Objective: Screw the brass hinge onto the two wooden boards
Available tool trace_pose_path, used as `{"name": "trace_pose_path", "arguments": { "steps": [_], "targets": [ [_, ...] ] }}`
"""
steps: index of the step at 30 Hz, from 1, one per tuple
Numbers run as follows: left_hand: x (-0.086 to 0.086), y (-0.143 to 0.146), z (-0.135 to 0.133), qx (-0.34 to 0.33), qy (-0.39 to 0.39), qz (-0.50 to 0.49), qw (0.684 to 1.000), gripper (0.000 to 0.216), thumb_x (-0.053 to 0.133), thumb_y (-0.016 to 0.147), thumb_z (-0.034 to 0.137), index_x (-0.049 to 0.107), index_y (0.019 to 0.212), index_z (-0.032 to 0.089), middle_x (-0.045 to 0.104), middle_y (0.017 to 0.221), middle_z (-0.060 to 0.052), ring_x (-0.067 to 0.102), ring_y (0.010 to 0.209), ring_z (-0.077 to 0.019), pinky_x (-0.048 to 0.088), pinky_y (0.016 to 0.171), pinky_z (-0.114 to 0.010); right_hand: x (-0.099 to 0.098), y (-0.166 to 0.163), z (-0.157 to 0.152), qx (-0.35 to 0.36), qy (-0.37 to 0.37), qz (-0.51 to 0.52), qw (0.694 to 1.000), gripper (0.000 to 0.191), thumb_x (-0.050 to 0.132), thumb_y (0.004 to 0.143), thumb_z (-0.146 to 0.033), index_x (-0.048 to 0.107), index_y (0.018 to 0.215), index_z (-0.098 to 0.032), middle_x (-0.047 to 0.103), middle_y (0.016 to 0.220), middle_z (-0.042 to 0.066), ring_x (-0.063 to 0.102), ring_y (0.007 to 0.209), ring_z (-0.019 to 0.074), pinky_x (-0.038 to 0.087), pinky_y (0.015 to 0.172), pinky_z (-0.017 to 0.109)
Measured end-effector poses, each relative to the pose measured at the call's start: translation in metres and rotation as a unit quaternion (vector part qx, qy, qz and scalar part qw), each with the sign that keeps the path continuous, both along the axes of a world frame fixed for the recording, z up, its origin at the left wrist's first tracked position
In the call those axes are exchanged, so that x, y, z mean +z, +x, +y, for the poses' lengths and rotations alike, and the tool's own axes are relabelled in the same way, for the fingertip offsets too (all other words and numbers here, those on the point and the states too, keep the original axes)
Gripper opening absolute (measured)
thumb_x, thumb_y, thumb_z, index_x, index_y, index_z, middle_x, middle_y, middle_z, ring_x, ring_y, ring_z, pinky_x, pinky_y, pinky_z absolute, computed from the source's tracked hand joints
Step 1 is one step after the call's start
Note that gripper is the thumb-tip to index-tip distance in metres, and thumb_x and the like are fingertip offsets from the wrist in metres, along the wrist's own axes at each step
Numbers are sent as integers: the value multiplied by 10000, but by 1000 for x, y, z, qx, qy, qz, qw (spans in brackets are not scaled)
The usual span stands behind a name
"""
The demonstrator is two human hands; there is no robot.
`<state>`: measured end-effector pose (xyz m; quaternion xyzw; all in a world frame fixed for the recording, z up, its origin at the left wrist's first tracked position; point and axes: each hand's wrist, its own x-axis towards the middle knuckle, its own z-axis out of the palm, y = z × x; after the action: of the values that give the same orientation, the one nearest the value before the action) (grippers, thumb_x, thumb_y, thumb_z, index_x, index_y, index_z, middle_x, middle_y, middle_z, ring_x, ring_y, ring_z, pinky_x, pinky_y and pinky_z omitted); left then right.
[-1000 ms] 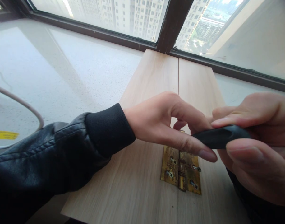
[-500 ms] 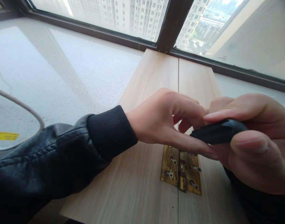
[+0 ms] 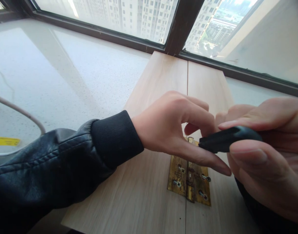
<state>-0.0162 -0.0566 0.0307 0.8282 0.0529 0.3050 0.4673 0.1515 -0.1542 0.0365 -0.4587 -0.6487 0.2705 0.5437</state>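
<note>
A brass hinge (image 3: 177, 177) lies across the seam of a pale wooden board (image 3: 144, 182), with several cross-head screws standing partly out of its holes. Above the hinge's upper right part, my right hand (image 3: 268, 146) grips the black handle (image 3: 231, 139) of what looks like a screwdriver, between thumb and fingers. Its shaft and tip are hidden. Curled around the handle's front end is my left hand (image 3: 173, 126), the index finger against its upper side and the thumb stretched along below. Anything small between the left fingertips stays out of sight.
Under the board is a white speckled sill (image 3: 66, 71), bounded behind by a dark window frame (image 3: 173, 32). At the left, a pale cable (image 3: 22, 112) with a yellow label (image 3: 6, 141) lies beside my black sleeve (image 3: 53, 162).
The black handle has turned a little in my right hand, whose thumb has shifted left. My left thumb has dropped slightly away from the index finger, showing more of the hinge's top.
</note>
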Motion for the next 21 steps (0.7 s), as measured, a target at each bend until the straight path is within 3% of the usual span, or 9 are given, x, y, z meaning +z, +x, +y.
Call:
{"name": "trace_pose_path", "arguments": {
  "steps": [4,7,11,16,21],
  "targets": [
    [-1,3,0,47,-2,13,999,299,869,784,328,670,605,197,545,601,9,477,569,-114,389,549,-271,-4,1,4,69,27,45,996,244,680,1014,-454,752,1021,-222,697,874,29,658,769,224,562,630,395],
    [-4,5,3,-7,-5,-14,1000,296,888,760,367,689,635,188,558,624,2,501,593,-121,411,567,-276,-1,6,6,110,-14,43,993,254,604,1056,-419,785,1120,-252,677,1003,43,672,918,254,593,775,418],
    [-8,3,8,-49,-14,0,999,332,872,774,450,718,683,170,570,671,-1,529,649,-121,436,615,-266,4,11,10,137,-32,19,990,163,664,1027,-348,800,1101,-301,650,955,35,663,858,225,594,717,377],
    [-8,1,8,-86,-41,6,995,345,811,836,486,744,733,164,609,744,-17,570,731,-128,478,698,-267,4,16,9,130,-53,-2,990,163,686,1010,-464,777,1069,-342,622,891,23,615,748,202,542,635,371],
    [-1,5,10,-123,-93,34,988,332,891,740,476,752,677,180,647,732,-22,606,736,-148,509,709,-275,2,19,3,109,-45,-1,993,146,731,980,-452,768,1065,-340,652,913,39,623,735,219,545,560,377]
  ]
}}
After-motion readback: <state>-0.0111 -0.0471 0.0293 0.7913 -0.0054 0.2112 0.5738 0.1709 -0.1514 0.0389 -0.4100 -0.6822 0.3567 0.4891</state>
